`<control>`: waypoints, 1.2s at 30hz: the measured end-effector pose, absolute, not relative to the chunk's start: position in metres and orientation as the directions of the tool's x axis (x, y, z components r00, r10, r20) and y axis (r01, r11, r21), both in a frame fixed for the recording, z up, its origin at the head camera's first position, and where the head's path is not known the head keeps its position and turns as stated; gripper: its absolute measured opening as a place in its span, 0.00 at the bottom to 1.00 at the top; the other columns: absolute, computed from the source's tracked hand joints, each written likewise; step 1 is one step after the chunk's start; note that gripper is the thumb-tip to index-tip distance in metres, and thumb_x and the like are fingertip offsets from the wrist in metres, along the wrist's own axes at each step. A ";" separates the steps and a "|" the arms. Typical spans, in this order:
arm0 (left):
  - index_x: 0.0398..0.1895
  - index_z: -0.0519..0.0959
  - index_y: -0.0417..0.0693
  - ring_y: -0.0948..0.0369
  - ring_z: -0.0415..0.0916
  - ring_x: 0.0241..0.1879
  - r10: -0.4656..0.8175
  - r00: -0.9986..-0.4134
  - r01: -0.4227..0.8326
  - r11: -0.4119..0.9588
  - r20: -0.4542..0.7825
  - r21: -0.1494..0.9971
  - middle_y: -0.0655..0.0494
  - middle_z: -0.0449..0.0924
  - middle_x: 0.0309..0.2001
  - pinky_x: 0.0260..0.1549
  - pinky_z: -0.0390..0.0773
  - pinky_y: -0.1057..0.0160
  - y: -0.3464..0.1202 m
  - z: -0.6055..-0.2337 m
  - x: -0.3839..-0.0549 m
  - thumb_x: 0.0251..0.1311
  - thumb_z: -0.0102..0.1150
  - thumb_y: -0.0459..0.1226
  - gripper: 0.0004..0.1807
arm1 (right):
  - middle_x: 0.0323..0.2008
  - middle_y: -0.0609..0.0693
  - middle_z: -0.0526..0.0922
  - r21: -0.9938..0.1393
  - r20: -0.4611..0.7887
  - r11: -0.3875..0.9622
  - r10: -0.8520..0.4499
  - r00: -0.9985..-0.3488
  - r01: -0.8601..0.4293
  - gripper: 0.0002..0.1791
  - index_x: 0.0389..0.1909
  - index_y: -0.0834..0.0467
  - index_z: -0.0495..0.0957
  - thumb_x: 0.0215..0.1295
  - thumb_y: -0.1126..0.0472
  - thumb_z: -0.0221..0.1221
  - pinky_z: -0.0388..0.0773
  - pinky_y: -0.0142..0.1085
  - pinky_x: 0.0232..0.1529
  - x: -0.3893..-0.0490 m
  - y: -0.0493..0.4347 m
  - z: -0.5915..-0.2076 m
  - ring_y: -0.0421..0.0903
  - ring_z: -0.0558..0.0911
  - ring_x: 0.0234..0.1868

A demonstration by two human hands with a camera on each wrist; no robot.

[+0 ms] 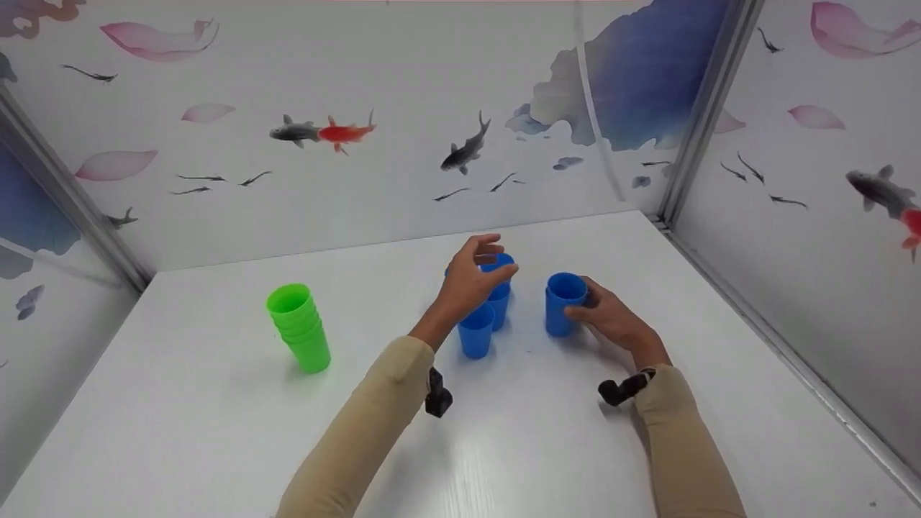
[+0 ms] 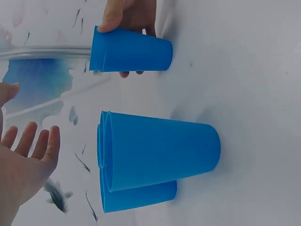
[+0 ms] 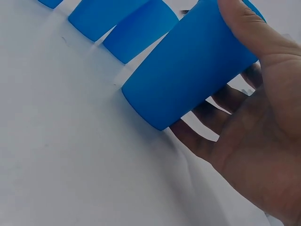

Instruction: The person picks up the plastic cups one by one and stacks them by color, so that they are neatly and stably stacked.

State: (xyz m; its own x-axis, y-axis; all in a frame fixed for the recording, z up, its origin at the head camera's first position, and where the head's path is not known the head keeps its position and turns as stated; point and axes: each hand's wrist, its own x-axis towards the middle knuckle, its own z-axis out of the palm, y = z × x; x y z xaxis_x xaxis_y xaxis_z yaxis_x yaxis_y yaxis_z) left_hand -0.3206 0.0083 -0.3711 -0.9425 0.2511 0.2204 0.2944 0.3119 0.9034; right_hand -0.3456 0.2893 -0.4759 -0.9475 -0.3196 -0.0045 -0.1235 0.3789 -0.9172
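Observation:
My right hand [image 1: 615,318] grips a blue cup [image 1: 561,313] upright from its right side, thumb in front and fingers behind. A doubled rim line in the left wrist view suggests that a second cup is nested in this cup [image 2: 134,51]. Several more blue cups [image 1: 475,337] stand upright in a close group to its left. Over that group hovers my left hand [image 1: 466,280], fingers spread and nothing held, as the left wrist view also shows with the hand [image 2: 28,165] apart from the cups [image 2: 162,150]. The left hand partly hides the rear cups in the head view.
A leaning-looking stack of nested green cups [image 1: 301,327] stands on the left of the white table [image 1: 201,432]. Printed wall panels [image 1: 345,194] enclose the back and both sides, with metal posts at the corners. Each wrist carries a small black camera [image 1: 437,394].

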 end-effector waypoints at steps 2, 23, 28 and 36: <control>0.71 0.67 0.50 0.51 0.72 0.67 0.246 -0.945 0.291 0.319 0.217 0.902 0.49 0.75 0.66 0.64 0.76 0.51 0.004 -0.375 -0.320 0.66 0.63 0.45 0.31 | 0.77 0.63 0.56 -0.923 -0.008 0.366 -0.329 -0.944 -0.120 0.47 0.79 0.56 0.48 0.68 0.48 0.63 0.49 0.64 0.76 -0.345 0.290 -0.475 0.65 0.53 0.79; 0.70 0.66 0.47 0.51 0.71 0.67 0.214 -0.962 0.240 0.370 0.169 0.898 0.48 0.76 0.64 0.66 0.75 0.50 -0.039 -0.405 -0.306 0.65 0.64 0.44 0.33 | 0.79 0.62 0.51 -0.978 -0.005 0.196 -0.349 -0.937 -0.068 0.41 0.76 0.53 0.51 0.69 0.54 0.62 0.56 0.60 0.75 -0.344 0.295 -0.475 0.64 0.51 0.80; 0.71 0.65 0.45 0.49 0.71 0.68 0.237 -0.961 0.229 0.383 0.145 0.895 0.46 0.74 0.66 0.64 0.76 0.48 -0.047 -0.414 -0.304 0.65 0.65 0.44 0.35 | 0.78 0.62 0.53 -0.977 -0.004 0.201 -0.356 -0.934 -0.072 0.41 0.76 0.54 0.51 0.69 0.54 0.63 0.57 0.60 0.75 -0.343 0.295 -0.476 0.64 0.54 0.79; 0.72 0.63 0.47 0.47 0.70 0.69 0.278 -0.954 0.227 0.420 0.114 0.878 0.45 0.72 0.68 0.64 0.76 0.46 -0.049 -0.428 -0.302 0.62 0.67 0.48 0.39 | 0.78 0.63 0.52 -0.982 -0.010 0.181 -0.359 -0.933 -0.059 0.43 0.76 0.55 0.50 0.68 0.55 0.63 0.55 0.61 0.76 -0.344 0.295 -0.475 0.64 0.54 0.79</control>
State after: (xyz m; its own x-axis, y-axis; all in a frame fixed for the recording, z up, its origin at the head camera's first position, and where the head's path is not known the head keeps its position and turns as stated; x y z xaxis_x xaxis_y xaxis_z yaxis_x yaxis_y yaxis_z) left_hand -0.3021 -0.0495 -0.4277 -0.9538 0.2781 0.1137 0.2272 0.4203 0.8785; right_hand -0.3436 0.2947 -0.4754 -0.9333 -0.3590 -0.0099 -0.0594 0.1813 -0.9816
